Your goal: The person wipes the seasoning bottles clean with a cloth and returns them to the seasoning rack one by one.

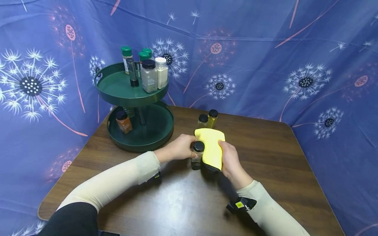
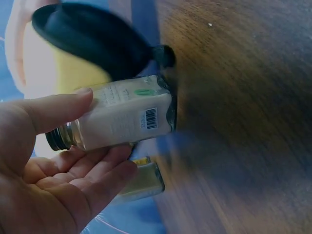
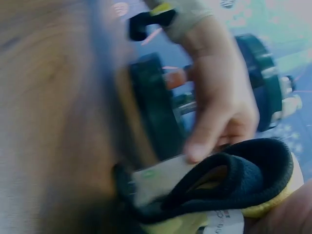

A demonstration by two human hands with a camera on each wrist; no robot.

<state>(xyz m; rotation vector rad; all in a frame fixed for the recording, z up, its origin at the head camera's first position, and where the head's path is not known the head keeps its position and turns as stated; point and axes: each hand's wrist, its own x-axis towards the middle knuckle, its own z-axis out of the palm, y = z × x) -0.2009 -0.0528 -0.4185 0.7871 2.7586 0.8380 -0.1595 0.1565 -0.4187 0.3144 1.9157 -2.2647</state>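
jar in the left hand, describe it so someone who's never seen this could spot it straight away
On the brown table, right of the two-tier green stand, look for the yellow cloth. The jar, clear with a black lid, is just left of it. Unlike the two jars standing farther back, it is gripped by the left hand.

Brown wooden table [image 1: 265, 157]: green two-tier stand [image 1: 133, 99], two black-capped jars [image 1: 211, 121] at back.

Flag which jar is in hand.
The black-lidded jar beside the yellow cloth: the left hand grips it. The others stand behind the cloth or on the green two-tier stand, none held.
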